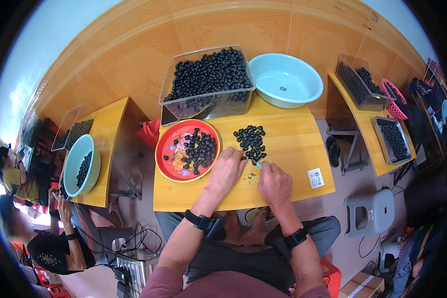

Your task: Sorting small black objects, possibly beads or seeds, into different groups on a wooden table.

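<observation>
My left hand [226, 169] is on the yellow table with its fingers bent together, pinching what looks like a small black round piece [244, 158] at the fingertips. My right hand [275, 184] is closed on a small light-blue tool [259, 165], whose tip points toward the left hand; most of it is hidden in the fist. Just beyond the hands lies a loose pile of black round pieces [252, 139]. Brown crumbs [251, 178] are scattered between the hands. A red round tray [162, 161] with a floral bottom, left of my left hand, holds more black pieces.
At the back of the table [293, 139] stand a clear bin [228, 102] full of black pieces and a light-blue basin [310, 82]. A white label [315, 178] is on the right. Side tables carry similar containers. A person [59, 248] works at the left; a grey stool [370, 213] stands right.
</observation>
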The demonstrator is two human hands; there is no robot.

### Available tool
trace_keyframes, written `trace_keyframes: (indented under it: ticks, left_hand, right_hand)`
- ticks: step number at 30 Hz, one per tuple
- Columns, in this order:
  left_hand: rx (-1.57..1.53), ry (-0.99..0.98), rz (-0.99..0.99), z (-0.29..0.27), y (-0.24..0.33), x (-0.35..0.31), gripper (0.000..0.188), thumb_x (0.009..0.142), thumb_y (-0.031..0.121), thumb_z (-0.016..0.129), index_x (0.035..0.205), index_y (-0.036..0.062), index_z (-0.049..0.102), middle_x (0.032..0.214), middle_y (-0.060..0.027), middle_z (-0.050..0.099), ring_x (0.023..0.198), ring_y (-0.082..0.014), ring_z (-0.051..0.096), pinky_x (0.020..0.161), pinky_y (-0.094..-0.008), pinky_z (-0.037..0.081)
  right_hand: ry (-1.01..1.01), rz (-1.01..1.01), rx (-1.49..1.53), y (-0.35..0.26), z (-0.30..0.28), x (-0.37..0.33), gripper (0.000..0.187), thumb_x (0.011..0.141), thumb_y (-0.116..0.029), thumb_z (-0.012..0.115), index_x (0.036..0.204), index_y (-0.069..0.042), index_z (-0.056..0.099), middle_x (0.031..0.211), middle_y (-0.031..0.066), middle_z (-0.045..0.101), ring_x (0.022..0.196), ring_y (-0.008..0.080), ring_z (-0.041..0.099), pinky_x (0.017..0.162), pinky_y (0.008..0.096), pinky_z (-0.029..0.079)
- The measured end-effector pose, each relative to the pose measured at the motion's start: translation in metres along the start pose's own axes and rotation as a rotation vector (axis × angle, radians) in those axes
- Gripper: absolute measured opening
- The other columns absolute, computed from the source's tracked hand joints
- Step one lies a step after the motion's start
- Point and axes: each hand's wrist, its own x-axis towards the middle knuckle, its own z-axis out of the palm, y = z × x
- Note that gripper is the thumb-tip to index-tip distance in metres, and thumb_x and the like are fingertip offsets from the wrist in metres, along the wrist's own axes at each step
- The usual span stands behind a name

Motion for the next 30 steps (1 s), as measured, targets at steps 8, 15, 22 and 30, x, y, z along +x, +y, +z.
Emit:
trace_keyframes:
  ticks: [8,15,22,30]
  left_hand:
    - [-0.125,0.027,-0.165,0.009,0.006,-0.003,0.021,0.084,0.010,0.080,0.099,-0.0002,0.071,0.091,-0.0164,0.067,0.083,-0.0336,0.068,0.075,-0.0422,0.056]
    - [-0.589,0.167,-0.449,0.019,0.009,-0.013,0.019,0.086,0.007,0.082,0.098,-0.0019,0.070,0.083,-0.0058,0.073,0.075,-0.0118,0.069,0.069,-0.0281,0.057]
    - [-0.665,0.123,-0.498,0.031,0.014,-0.019,0.020,0.090,0.002,0.079,0.108,-0.0034,0.072,0.091,-0.0046,0.074,0.084,-0.0093,0.069,0.078,-0.0255,0.057]
    - [-0.565,0.142,-0.409,0.030,0.017,-0.022,0.021,0.089,0.001,0.078,0.109,-0.0020,0.072,0.096,-0.0081,0.071,0.079,-0.0120,0.067,0.074,-0.0275,0.056]
  right_hand:
    - [-0.006,0.026,0.002,0.002,-0.004,-0.001,0.002,0.088,-0.010,0.063,0.088,-0.008,0.062,0.074,0.0089,0.062,0.065,0.0287,0.068,0.056,0.0423,0.055]
    - [-0.055,0.024,-0.024,0.006,0.005,-0.004,0.003,0.088,-0.011,0.064,0.090,-0.008,0.063,0.074,0.0087,0.061,0.065,0.0284,0.068,0.056,0.0419,0.055]
    - [-0.025,0.013,0.011,0.003,0.000,-0.001,0.004,0.088,-0.010,0.064,0.092,-0.008,0.064,0.074,0.0088,0.061,0.066,0.0274,0.068,0.055,0.0400,0.055]
    - [-0.056,0.020,0.014,0.002,-0.004,-0.002,0.006,0.089,-0.010,0.064,0.093,-0.008,0.066,0.075,0.0083,0.060,0.067,0.0267,0.067,0.056,0.0403,0.055]
